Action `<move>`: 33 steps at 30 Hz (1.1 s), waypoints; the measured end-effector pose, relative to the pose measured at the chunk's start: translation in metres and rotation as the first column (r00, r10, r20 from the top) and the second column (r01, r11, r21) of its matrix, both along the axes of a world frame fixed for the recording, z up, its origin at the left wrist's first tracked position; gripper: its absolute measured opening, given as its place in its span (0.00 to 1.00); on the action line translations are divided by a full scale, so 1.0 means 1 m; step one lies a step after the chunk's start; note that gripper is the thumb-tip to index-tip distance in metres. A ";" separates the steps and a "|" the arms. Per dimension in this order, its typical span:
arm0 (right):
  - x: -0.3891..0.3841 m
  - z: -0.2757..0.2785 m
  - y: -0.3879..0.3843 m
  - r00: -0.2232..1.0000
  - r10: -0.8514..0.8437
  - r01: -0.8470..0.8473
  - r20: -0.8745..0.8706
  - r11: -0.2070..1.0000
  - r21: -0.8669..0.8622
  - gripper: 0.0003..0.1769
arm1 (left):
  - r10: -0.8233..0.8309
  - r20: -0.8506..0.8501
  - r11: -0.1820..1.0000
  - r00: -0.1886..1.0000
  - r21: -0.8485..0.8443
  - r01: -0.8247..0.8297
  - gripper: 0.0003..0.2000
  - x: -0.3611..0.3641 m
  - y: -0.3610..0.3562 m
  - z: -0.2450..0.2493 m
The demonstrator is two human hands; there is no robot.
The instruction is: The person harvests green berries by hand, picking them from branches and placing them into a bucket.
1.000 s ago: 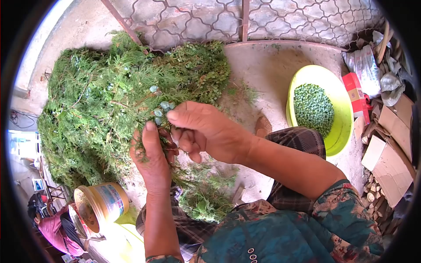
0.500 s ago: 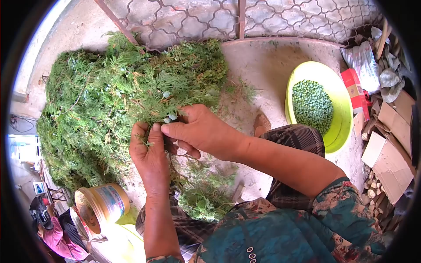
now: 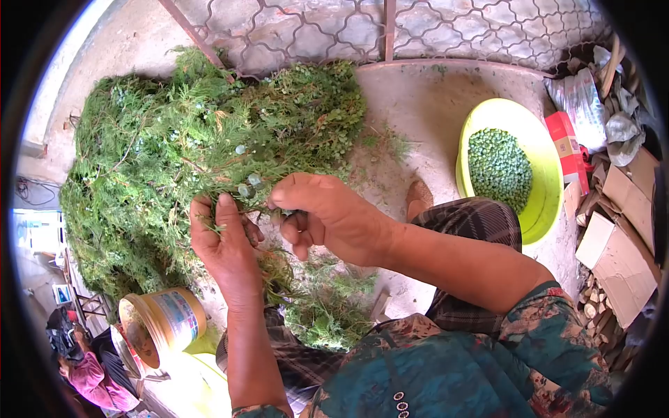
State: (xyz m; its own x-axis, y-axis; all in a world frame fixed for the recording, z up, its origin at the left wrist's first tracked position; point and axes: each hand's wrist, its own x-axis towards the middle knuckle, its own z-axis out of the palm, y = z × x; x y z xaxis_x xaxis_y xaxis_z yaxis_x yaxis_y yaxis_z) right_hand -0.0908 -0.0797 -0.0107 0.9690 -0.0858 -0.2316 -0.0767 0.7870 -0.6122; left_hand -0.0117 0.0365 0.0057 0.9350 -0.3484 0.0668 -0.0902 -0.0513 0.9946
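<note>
My left hand (image 3: 226, 237) pinches a leafy conifer sprig (image 3: 240, 200) between thumb and fingers, at the near edge of the green pile. Pale blue-green cones (image 3: 249, 187) show on the sprig, just beyond the fingertips. Beside it, a small gap to the right, my right hand (image 3: 327, 216) is closed with curled fingers; what lies inside the palm is hidden. Both hands hover in front of a big heap of conifer branches (image 3: 153, 167) dotted with similar cones. More cut greenery (image 3: 327, 313) lies on the floor below, between the person's knees.
A yellow-green basin (image 3: 547, 209) holding many small green cones (image 3: 498, 167) stands to the right. At lower left a yellow bucket (image 3: 181, 320) lies tilted, near another person (image 3: 101, 380). Cardboard (image 3: 620, 258) and wood pieces line the right; a metal lattice (image 3: 300, 35) runs along the back.
My hands have come apart: the right has drawn slightly right with its fingers curling, the left has shifted slightly left, still pinching the sprig.
</note>
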 end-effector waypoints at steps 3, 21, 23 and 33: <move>0.004 0.004 0.003 0.999 -0.022 0.020 0.023 0.996 0.083 0.16 | -0.047 0.256 0.995 0.966 0.098 0.022 0.06 -0.002 0.001 -0.010; 0.008 0.009 -0.012 0.999 0.052 -0.048 0.017 0.979 -0.196 0.16 | -0.182 0.550 0.961 0.815 0.276 0.028 0.04 -0.007 -0.005 -0.010; 0.007 0.011 -0.014 0.997 0.070 -0.064 0.015 0.965 -0.253 0.15 | -0.136 0.528 0.958 0.839 0.287 -0.025 0.04 -0.004 -0.005 -0.006; 0.002 0.012 -0.023 0.991 0.022 -0.054 0.129 0.966 0.252 0.15 | 0.006 -0.189 0.991 0.982 0.130 0.019 0.13 0.027 0.011 -0.007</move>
State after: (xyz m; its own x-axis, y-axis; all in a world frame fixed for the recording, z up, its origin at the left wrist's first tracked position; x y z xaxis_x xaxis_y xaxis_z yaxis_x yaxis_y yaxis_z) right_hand -0.0893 -0.1031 0.0009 0.9930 -0.0023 -0.1184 -0.0454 0.9161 -0.3983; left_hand 0.0149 0.0475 -0.0012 0.9241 -0.3483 -0.1572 0.0976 -0.1824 0.9784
